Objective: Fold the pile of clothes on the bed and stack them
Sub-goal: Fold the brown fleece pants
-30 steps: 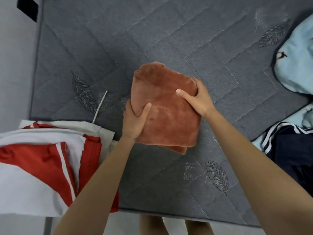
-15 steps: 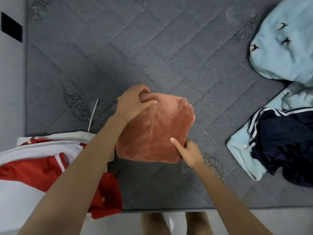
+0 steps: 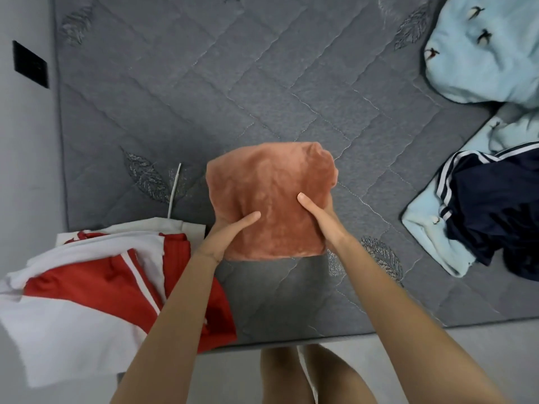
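A single camera rides on the person's head and looks almost straight down over the near edge of the bed [image 3: 262,83]. It sits close. Both forearms run up from the bottom of the frame, and the left hand [image 3: 230,237] and right hand [image 3: 320,220] meet near the middle, gripping a folded cloth [image 3: 271,193]. The wide lens bends the edges and takes in the wall [image 3: 26,156] on the left, a red and white pile [image 3: 87,287] low on the left and pale blue clothes [image 3: 481,62] far right. The person's legs [image 3: 285,374] and the floor [image 3: 481,360] show below the mattress edge.
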### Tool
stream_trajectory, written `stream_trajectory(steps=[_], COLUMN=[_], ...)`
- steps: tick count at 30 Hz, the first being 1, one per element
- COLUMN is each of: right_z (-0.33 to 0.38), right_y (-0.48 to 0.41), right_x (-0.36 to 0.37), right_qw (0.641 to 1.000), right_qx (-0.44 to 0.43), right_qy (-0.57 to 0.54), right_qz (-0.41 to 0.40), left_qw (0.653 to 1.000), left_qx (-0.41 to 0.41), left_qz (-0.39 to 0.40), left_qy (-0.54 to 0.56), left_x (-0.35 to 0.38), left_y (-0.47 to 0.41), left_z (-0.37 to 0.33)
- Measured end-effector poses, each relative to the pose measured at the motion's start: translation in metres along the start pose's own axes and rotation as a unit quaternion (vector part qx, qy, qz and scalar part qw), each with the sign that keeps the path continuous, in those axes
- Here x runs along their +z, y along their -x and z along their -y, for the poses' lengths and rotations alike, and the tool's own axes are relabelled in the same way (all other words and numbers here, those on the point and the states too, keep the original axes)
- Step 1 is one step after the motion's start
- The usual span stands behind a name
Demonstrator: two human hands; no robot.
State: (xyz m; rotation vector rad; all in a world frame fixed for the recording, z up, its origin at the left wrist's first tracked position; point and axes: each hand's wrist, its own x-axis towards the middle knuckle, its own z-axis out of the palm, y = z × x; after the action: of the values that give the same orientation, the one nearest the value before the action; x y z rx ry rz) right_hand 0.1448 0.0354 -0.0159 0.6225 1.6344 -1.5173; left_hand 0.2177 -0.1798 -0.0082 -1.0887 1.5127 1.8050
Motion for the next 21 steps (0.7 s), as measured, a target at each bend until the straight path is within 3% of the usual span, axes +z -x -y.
stream_trajectory(steps=[5,12,21], right_z=[0.009,0.036,0.060], right_y=[0.010,0.092,0.189], right_x=[-0.001,-0.002,0.070], right_qw=[0.997,0.992,0.988], right_qx=[0.002,-0.061,-0.139], right_qy=[-0.023,-0.054,-0.018], right_qz=[0.067,0.097,0.072], left_qw=[0.997,0.982,0.954], left_qx=[0.052,0.158,0.206], left_qz=[-0.030,-0.016,-0.144], left_qy=[0.039,0.100,0.163], left_x=[0.011,0.015,-0.031], left_y=[0.009,0.094,0.212], left_z=[-0.015,-0.035,-0.036])
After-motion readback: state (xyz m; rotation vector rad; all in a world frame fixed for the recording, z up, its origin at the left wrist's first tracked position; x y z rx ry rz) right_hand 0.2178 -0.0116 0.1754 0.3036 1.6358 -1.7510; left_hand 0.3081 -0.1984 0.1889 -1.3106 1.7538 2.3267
